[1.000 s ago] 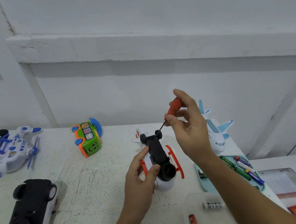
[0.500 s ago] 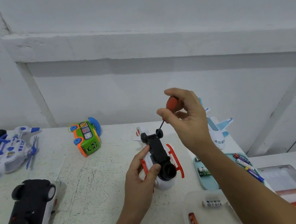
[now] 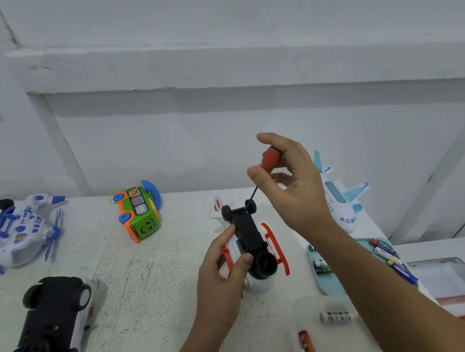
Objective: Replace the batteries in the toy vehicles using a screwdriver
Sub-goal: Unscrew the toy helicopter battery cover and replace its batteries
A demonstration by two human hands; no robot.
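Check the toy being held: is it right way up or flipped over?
Flipped over. The toy has its black underside and wheels facing up in the left hand, while the right hand points the screwdriver at it.
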